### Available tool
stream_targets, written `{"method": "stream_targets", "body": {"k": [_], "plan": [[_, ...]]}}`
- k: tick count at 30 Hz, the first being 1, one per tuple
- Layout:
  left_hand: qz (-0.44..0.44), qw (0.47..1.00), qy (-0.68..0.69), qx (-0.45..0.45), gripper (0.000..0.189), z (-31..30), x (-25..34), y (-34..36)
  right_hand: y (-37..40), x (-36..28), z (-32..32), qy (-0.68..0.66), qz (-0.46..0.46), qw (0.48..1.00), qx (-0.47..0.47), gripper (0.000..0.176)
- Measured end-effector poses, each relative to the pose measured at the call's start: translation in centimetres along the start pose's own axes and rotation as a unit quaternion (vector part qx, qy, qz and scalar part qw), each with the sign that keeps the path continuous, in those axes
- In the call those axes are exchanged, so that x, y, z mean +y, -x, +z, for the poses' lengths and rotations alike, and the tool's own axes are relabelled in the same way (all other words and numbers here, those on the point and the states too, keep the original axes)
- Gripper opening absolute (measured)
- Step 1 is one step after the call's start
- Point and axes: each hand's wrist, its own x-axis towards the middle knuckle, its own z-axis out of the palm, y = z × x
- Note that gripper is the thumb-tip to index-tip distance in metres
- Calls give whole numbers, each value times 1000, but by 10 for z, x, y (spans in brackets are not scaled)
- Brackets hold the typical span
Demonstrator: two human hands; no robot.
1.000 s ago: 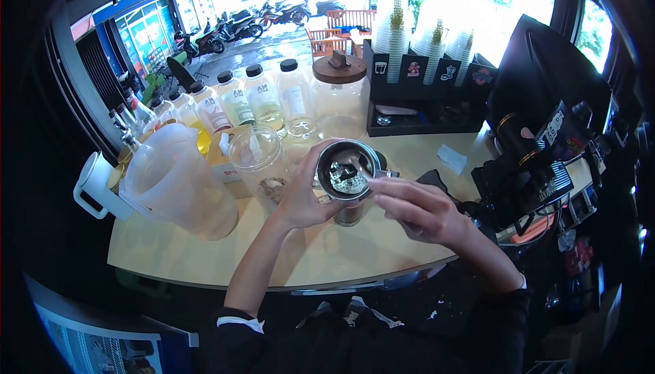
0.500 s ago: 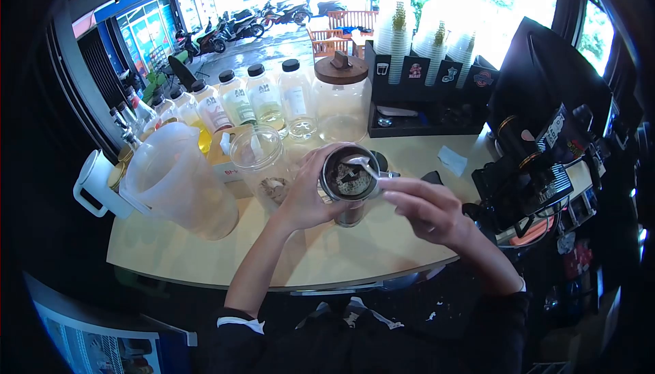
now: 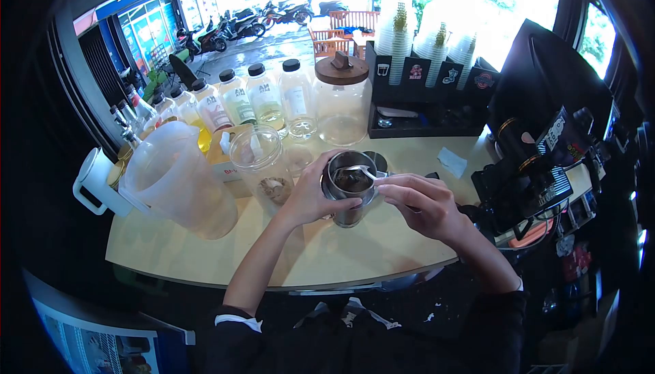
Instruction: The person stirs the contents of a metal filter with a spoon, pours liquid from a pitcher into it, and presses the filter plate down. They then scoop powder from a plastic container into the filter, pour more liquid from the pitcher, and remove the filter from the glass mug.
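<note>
My left hand (image 3: 314, 195) is wrapped around the rim of a round metal cup-like vessel (image 3: 329, 172), thumb along its near side. Dark contents show inside, too shadowed to identify. Beneath the vessel a clear glass container (image 3: 349, 218) is partly visible on the counter. Between the fingers of my right hand (image 3: 423, 203) is a metal spoon (image 3: 366, 170), its bowl dipped inside the vessel. Just left of my left hand stands an open clear plastic jar (image 3: 256, 152) with brownish material at its bottom. A dark round object (image 3: 377, 161) sits behind the vessel, mostly hidden.
A large translucent pitcher (image 3: 179, 183) and a white jug (image 3: 97, 182) stand at left. Several capped bottles (image 3: 266, 101) and a wooden-lidded jar (image 3: 343, 111) line the back. A black cup organizer (image 3: 430, 94) is behind; a black machine (image 3: 525, 176) is at right. Paper (image 3: 452, 161) lies on the counter.
The spoon has turned inside the vessel, and the pale, speckled layer seen there before now looks dark. My right hand has shifted slightly; my left keeps its hold.
</note>
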Motion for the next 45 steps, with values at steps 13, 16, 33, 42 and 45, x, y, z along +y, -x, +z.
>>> {"method": "stream_targets", "body": {"k": [13,16,33,42,45], "plan": [[310,904,-284,79,24,-15,37,-11,-42,0,-1,11,-41,999,-16,31],[315,901,-274,117,20,-14,38,-13,-41,2,-2,-36,20,998,53,25],[237,912,-141,305,15,-22,27,-5,107,96,85,-289,513,808,34,23],[197,926,-97,308,12,-26,30,-3,76,88,42,-328,516,774,164,19],[200,924,-57,321,13,-26,28,-5,85,111,30,-345,461,789,215,18]]}}
